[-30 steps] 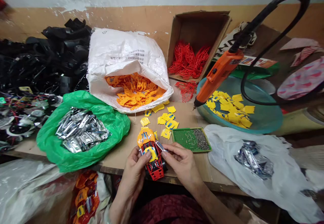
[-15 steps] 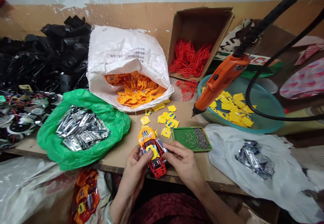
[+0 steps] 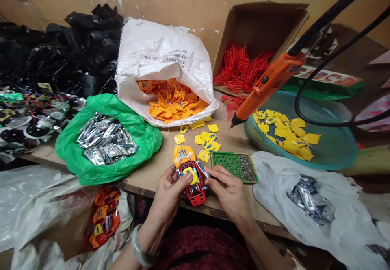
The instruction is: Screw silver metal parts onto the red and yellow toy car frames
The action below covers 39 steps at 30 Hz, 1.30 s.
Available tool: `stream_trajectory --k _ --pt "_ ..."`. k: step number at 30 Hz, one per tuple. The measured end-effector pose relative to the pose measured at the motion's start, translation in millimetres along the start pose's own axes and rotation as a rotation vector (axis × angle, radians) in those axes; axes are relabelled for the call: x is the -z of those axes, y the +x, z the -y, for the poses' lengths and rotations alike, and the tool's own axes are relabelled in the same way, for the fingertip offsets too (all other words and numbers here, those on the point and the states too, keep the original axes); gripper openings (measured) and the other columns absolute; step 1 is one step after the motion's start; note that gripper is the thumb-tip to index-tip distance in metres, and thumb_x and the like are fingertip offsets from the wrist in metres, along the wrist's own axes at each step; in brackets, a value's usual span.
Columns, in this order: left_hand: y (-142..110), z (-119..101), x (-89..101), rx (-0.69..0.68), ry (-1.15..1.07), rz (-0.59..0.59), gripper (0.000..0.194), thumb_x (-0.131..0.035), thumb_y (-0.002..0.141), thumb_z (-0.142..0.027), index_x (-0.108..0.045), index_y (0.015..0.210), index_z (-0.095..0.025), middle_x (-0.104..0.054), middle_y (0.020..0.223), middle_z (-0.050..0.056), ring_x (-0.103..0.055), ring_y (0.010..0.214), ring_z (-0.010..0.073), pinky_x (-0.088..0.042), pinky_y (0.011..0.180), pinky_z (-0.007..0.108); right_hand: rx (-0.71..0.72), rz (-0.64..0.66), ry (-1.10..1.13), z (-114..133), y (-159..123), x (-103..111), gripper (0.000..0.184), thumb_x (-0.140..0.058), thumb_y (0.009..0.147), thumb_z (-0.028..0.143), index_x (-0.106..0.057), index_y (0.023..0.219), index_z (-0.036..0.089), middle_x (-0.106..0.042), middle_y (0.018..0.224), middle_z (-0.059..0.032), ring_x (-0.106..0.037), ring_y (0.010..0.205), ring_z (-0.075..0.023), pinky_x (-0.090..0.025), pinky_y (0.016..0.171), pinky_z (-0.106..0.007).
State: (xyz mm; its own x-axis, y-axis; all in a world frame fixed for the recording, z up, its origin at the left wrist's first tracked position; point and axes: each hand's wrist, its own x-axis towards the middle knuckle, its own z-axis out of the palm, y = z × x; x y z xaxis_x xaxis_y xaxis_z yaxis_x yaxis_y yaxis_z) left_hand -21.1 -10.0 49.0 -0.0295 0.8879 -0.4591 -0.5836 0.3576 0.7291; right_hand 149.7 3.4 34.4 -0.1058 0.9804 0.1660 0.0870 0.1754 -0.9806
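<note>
Green bag (image 3: 68, 152) holds silver parts (image 3: 106, 140); sack (image 3: 164, 44), orange shells (image 3: 172, 105); basin (image 3: 343, 150), yellow plates (image 3: 283, 131); tray (image 3: 224, 158), screws (image 3: 247, 167). Our left hand (image 3: 170, 188) grips car (image 3: 196, 188), right hand (image 3: 230, 190) pinches panel (image 3: 203, 169) beside it.

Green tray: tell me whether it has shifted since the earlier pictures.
No. The green tray keeps its place beside the loose yellow pieces; only the view shifted.

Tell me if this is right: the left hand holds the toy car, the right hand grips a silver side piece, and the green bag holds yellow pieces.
Wrong on one color: in the head view, the green bag holds silver pieces. The rest stands: the left hand holds the toy car, the right hand grips a silver side piece.
</note>
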Motion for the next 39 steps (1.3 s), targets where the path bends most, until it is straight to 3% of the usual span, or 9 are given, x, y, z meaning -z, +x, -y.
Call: stream_trajectory --k 9,13,23,34,39 --pt "-0.5 -1.7 -5.7 -0.031 -0.002 -0.025 0.059 -0.095 0.061 -0.032 -0.067 0.109 -0.012 -0.080 0.103 0.013 -0.074 0.082 0.0231 -0.058 0.072 0.031 0.023 -0.033 -0.053 0.3 -2.7 -5.1 0.028 -0.074 0.087 0.020 -0.081 0.112 0.030 -0.072 0.087 -0.0037 -0.067 0.078 -0.0160 -0.055 0.069 -0.025" --pt "-0.3 -1.1 -4.5 -0.032 -0.004 -0.027 0.059 -0.095 0.062 -0.033 -0.067 0.110 -0.012 -0.079 0.105 0.014 -0.075 0.090 0.0268 -0.058 0.077 0.033 -0.051 -0.054 -0.049 4.8 -3.7 -9.9 0.026 -0.073 0.086 0.021 -0.082 0.110 0.028 -0.072 0.085 -0.0037 -0.067 0.075 -0.0151 -0.056 0.068 -0.025" --pt "-0.6 -0.9 -1.5 -0.018 0.005 -0.019 0.058 -0.096 0.059 -0.032 -0.070 0.108 -0.013 -0.079 0.102 0.013 -0.073 0.086 0.0253 -0.057 0.077 0.033 -0.204 -0.087 0.100 -0.2 -4.5 -18.6 0.019 -0.078 0.081 0.028 -0.085 0.099 0.026 -0.074 0.085 -0.0053 -0.067 0.075 -0.0175 -0.060 0.065 -0.029" --pt "-2.3 0.8 3.1 -0.072 0.059 0.034 0.050 -0.090 0.070 -0.033 -0.071 0.111 -0.013 -0.079 0.107 0.012 -0.072 0.094 0.0240 -0.056 0.086 0.032 -0.150 -0.063 0.061 4.2 -5.9 -19.9 0.020 -0.071 0.088 0.028 -0.085 0.101 0.023 -0.076 0.092 -0.0086 -0.071 0.081 -0.0199 -0.061 0.070 -0.030" --pt "-2.0 -9.4 12.7 -0.020 0.101 0.131 0.048 -0.089 0.072 -0.033 -0.073 0.113 -0.015 -0.078 0.112 0.014 -0.072 0.100 0.0276 -0.056 0.089 0.035 -0.114 -0.032 0.086 10.8 -11.3 -21.1 0.022 -0.067 0.092 0.027 -0.084 0.105 0.026 -0.075 0.097 -0.0079 -0.071 0.090 -0.0196 -0.061 0.080 -0.030"
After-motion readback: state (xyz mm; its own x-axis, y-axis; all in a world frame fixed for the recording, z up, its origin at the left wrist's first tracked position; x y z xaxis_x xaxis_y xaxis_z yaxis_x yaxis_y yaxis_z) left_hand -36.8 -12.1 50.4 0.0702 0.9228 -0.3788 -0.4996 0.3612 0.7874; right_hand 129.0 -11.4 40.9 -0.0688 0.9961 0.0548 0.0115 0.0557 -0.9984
